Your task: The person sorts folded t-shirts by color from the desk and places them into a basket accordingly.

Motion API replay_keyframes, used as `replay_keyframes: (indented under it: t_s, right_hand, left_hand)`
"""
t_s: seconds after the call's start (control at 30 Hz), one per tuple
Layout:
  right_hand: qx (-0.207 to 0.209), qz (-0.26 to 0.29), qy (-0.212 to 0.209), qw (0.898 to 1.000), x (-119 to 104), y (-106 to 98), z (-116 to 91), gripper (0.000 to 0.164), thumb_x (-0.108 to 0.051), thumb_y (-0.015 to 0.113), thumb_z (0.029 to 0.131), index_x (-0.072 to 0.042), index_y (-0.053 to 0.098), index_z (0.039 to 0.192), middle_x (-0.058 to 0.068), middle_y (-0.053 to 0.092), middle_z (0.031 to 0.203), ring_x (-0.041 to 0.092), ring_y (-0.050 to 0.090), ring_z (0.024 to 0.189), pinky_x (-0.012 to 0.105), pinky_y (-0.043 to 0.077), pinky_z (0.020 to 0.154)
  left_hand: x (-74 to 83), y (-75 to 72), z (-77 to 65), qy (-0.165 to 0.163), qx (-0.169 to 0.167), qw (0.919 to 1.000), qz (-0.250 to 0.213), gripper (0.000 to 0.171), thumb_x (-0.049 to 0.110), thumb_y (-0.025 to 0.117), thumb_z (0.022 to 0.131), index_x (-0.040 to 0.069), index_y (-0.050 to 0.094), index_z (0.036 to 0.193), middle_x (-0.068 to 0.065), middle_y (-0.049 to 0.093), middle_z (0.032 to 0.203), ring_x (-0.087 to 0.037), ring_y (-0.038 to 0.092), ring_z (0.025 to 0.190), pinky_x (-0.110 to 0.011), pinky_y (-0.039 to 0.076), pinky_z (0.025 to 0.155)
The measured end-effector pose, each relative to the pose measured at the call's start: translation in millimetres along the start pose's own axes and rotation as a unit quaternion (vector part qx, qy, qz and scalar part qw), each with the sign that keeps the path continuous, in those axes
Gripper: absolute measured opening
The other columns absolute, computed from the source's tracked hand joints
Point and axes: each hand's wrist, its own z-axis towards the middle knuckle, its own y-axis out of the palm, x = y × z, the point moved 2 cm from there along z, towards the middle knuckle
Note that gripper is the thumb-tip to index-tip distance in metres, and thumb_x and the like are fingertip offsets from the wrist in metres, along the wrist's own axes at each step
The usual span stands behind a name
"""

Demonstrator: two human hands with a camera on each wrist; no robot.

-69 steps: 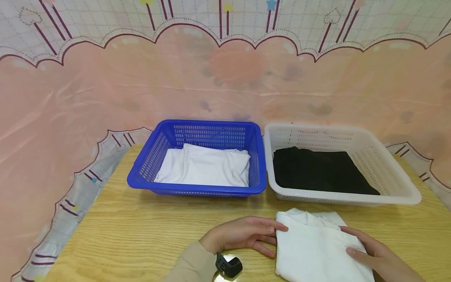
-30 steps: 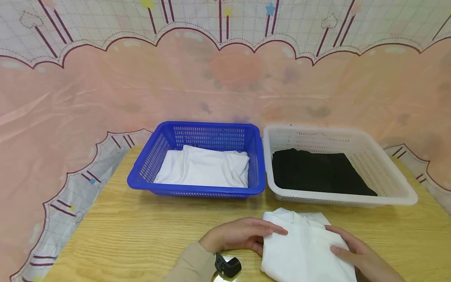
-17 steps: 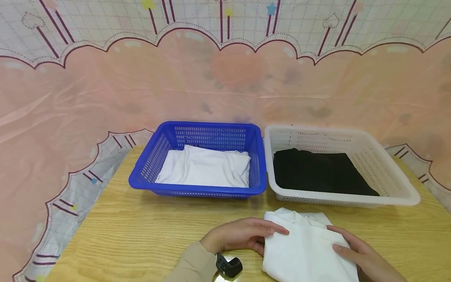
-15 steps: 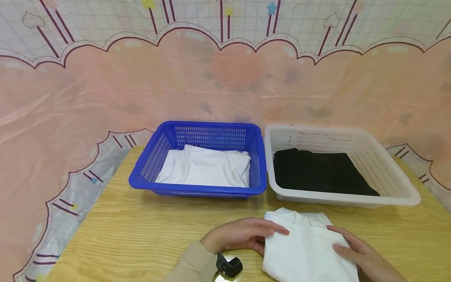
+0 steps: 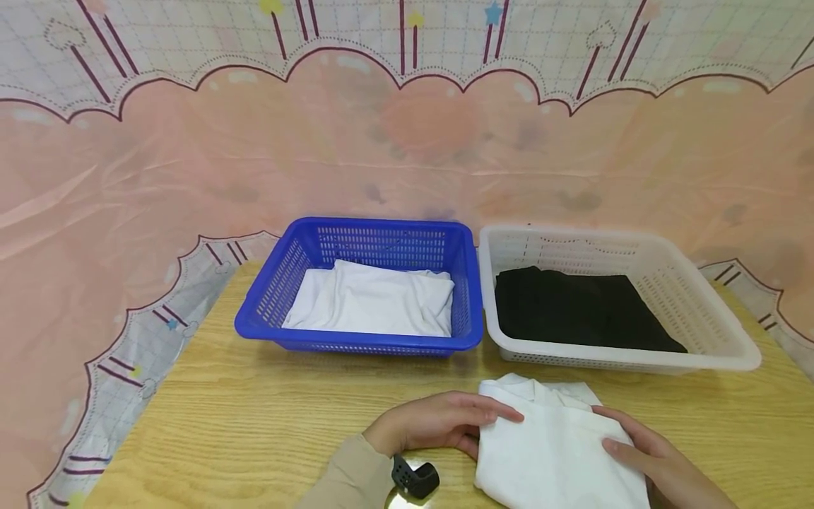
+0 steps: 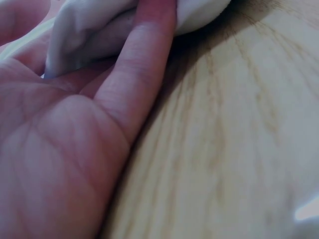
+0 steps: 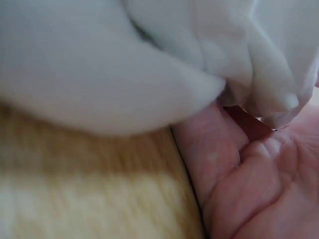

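Note:
A folded white shirt (image 5: pixel 559 452), with a collar-like fold at its far edge, lies at the front right of the table in the head view. My left hand (image 5: pixel 439 423) holds its left edge, thumb side on top and the lower fingers tucked beneath. On the opposite edge my right hand (image 5: pixel 655 456) grips it, thumb on top. In the left wrist view a finger (image 6: pixel 139 69) of that hand runs under the hanging cloth (image 6: pixel 94 30), close to the wood. The right wrist view has the cloth (image 7: pixel 109 69) drooping over the right hand (image 7: pixel 259 179), its fingertips hidden.
Behind the shirt stands a white basket (image 5: pixel 623 357) with black folded cloth (image 5: pixel 579 311) inside. A blue basket (image 5: pixel 362 341) left of it holds white folded cloth (image 5: pixel 375 300). A black strap-like device (image 5: pixel 416 479) sits by the left wrist. A patterned curtain (image 5: pixel 407 155) hangs behind the table (image 5: pixel 254 424).
Since the oldest frame the white shirt has shifted left, the right hand moving with it, and the left hand's lower fingers have gone under its edge. Over the last second almost nothing moves.

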Motion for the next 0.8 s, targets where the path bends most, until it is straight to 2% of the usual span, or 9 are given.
replay_keyframes:
  t_s: [0.13, 0.2, 0.37, 0.43, 0.63, 0.8]
  right_hand:
    - [0.013, -0.01, 0.002, 1.0, -0.2, -0.5, 0.0, 0.052, -0.026, 0.043, 0.095, -0.02, 0.021, 0.141, -0.003, 0.033, 0.132, 0.02, 0.045, 0.109, 0.041, 0.043, 0.086]
    - [0.009, -0.006, 0.0, 1.0, -0.1, 0.0, -0.4, 0.05, -0.026, 0.043, 0.095, -0.021, 0.023, 0.141, -0.006, 0.036, 0.13, 0.019, 0.046, 0.108, 0.04, 0.043, 0.086]
    - [-0.041, 0.037, -0.022, 0.998, -0.3, 3.3, -2.0, 0.042, -0.021, 0.039, 0.097, -0.029, 0.031, 0.137, -0.017, 0.044, 0.122, 0.015, 0.047, 0.109, 0.038, 0.042, 0.088]
    - [-0.047, 0.036, -0.026, 0.998, -0.6, 3.3, -2.8, 0.042, -0.02, 0.038, 0.097, -0.029, 0.03, 0.138, -0.017, 0.044, 0.122, 0.014, 0.046, 0.11, 0.038, 0.041, 0.088]
    - [0.0, -0.025, -0.012, 1.0, -0.9, -0.9, -1.7, 0.048, -0.025, 0.041, 0.096, -0.022, 0.024, 0.141, -0.009, 0.035, 0.129, 0.014, 0.044, 0.11, 0.038, 0.042, 0.087]
    - [0.002, -0.024, -0.011, 1.0, -0.7, -0.8, -1.4, 0.048, -0.025, 0.041, 0.096, -0.022, 0.025, 0.141, -0.009, 0.035, 0.128, 0.015, 0.044, 0.109, 0.039, 0.043, 0.087]
  left_hand:
    - [-0.5, -0.5, 1.1, 0.003, -0.002, 1.0, -0.002, 0.037, 0.014, 0.036, 0.097, 0.002, 0.042, 0.131, 0.0, 0.046, 0.128, -0.015, 0.055, 0.098, -0.036, 0.048, 0.08]
    - [-1.2, -0.8, 1.2, 0.002, -0.001, 1.0, 0.0, 0.037, 0.014, 0.035, 0.097, 0.001, 0.042, 0.131, 0.0, 0.046, 0.128, -0.014, 0.054, 0.098, -0.036, 0.048, 0.08]
    - [-2.1, -1.1, 0.4, 0.0, 0.0, 1.0, 0.004, 0.037, 0.014, 0.035, 0.097, 0.001, 0.042, 0.131, 0.001, 0.046, 0.128, -0.014, 0.054, 0.099, -0.036, 0.048, 0.079]
    - [-1.5, -1.0, 0.4, 0.001, 0.0, 1.0, 0.004, 0.037, 0.014, 0.035, 0.097, 0.001, 0.042, 0.131, 0.001, 0.045, 0.129, -0.014, 0.054, 0.099, -0.036, 0.048, 0.08]
    - [0.3, -0.9, 0.2, 0.0, 0.001, 1.0, 0.009, 0.037, 0.015, 0.035, 0.097, 0.002, 0.042, 0.131, 0.001, 0.046, 0.128, -0.014, 0.054, 0.099, -0.035, 0.048, 0.08]
    - [0.0, -0.5, 0.4, 0.002, 0.002, 0.9999, 0.01, 0.037, 0.015, 0.035, 0.097, 0.001, 0.042, 0.131, 0.001, 0.046, 0.128, -0.014, 0.054, 0.1, -0.035, 0.048, 0.079]
